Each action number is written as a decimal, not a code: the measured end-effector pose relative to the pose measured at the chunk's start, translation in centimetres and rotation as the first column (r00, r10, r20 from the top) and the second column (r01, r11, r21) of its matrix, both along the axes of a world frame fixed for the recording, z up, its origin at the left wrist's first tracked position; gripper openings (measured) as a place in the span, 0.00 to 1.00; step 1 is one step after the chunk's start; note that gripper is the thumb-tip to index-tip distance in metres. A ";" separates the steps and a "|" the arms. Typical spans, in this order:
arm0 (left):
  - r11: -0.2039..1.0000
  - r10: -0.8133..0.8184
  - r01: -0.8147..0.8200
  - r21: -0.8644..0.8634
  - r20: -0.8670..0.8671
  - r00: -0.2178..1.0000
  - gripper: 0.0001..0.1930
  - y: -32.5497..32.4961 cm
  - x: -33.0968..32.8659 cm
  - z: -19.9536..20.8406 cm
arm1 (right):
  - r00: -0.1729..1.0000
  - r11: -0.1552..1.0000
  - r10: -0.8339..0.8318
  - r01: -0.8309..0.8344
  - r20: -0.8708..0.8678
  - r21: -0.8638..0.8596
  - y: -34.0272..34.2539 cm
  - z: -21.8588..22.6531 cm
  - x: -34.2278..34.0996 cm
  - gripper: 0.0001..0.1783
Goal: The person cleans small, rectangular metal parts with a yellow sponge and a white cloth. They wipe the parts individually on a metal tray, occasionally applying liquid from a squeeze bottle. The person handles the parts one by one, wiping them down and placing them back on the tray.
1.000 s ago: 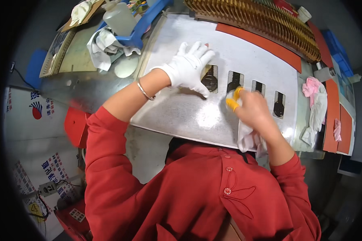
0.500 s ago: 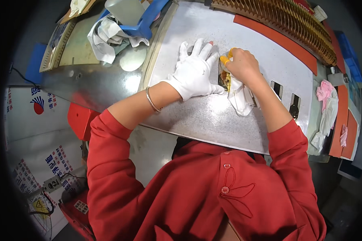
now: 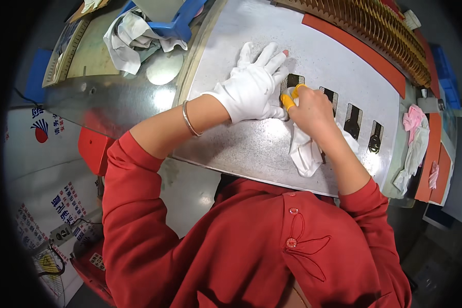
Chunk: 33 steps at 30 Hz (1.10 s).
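Note:
My left hand [image 3: 254, 87], in a white glove, lies flat on the pale sheet-topped table [image 3: 226, 138] with its fingers spread; one fingertip pokes out bare. Yellow finger covers sit on the fingers of my right hand [image 3: 313, 109], which is closed on a bunched white cloth [image 3: 306, 154]. That hand presses down at a dark, mesh-edged flat piece [image 3: 293, 80] beside the left hand's fingers, partly hiding it. To the right, a row of similar dark pieces runs on: one [image 3: 330, 96] just beyond the right hand, another [image 3: 352, 121], then a smaller one [image 3: 376, 137].
A long slotted brown rack [image 3: 364, 36] and an orange strip [image 3: 354, 54] border the far side. At far left are a blue bin [image 3: 177, 31], a white rag [image 3: 126, 43] and a round pale disc [image 3: 164, 69]. Pink and white cloths [image 3: 415, 133] hang at right.
My right hand has drawn the cloth back toward me, uncovering more of the dark pieces. My left hand stays flat on the table, and the whole view has shifted slightly.

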<state>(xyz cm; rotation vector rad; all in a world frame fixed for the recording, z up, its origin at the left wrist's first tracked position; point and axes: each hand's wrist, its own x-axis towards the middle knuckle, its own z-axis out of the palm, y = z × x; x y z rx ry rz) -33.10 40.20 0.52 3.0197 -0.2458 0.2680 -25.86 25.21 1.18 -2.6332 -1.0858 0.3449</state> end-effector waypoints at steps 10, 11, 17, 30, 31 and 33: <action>0.990 -0.022 0.045 0.133 -0.170 0.985 0.54 0.9 0.1 2.3 | 0.993 0.994 0.101 -0.104 -0.069 -0.037 -3.0 0.9 -3.5 0.15; 0.992 -0.031 0.055 0.112 -0.204 0.978 0.55 1.6 -0.2 2.9 | 0.988 0.990 0.132 -0.136 -0.078 -0.046 -3.5 1.4 -3.6 0.14; 0.999 -0.022 0.023 0.037 -0.051 0.998 0.53 6.6 -3.6 2.0 | 0.986 0.988 0.151 -0.151 -0.070 0.007 -1.6 5.8 -1.8 0.16; 0.977 0.173 -0.171 -0.127 0.001 0.985 0.48 6.6 -6.1 -0.2 | 0.983 0.984 0.178 -0.177 -0.041 0.023 10.5 1.4 1.3 0.16; 0.978 0.168 -0.165 -0.129 0.011 0.986 0.48 6.6 -6.0 -0.5 | 0.985 0.986 0.169 -0.169 -0.031 0.006 10.9 1.0 1.1 0.14; 0.980 0.171 -0.173 -0.097 -0.029 0.985 0.47 6.6 -5.8 -0.4 | 0.986 0.987 0.163 -0.163 -0.020 0.010 10.8 0.6 0.5 0.13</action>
